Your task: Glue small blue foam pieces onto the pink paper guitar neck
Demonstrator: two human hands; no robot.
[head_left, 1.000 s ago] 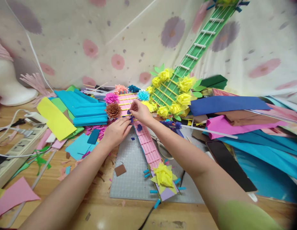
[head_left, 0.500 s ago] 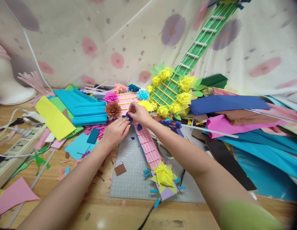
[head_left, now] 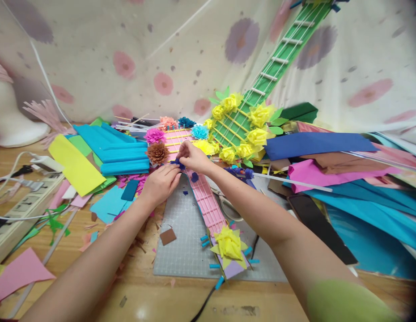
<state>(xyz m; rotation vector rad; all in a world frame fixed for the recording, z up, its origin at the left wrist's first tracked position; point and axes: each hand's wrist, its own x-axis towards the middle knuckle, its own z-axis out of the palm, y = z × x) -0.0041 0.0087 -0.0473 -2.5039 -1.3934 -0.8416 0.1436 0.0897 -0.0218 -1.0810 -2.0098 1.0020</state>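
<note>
Across the top of the frame hangs a rippled curtain [head_left: 191, 40] printed with round pink and purple blooms. From upper right to centre slants a green paper guitar [head_left: 266, 85] edged with crinkled yellow roses. At lower centre, beneath your forearms, lies a gridded grey cutting mat [head_left: 181, 255]; over it runs your pink paper guitar [head_left: 210, 203], strung white, its body at mid-frame. Your left hand [head_left: 163, 181] lies nearly flat, fingertips touching a crumpled dark-blue paper flower [head_left: 177, 163] at the body's lower edge; you can't tell whether they grip. Your right hand [head_left: 194, 158] has thumb and fingertips pinched together on that flower. Just left sits a ruffled brown pompom [head_left: 157, 153].
</note>
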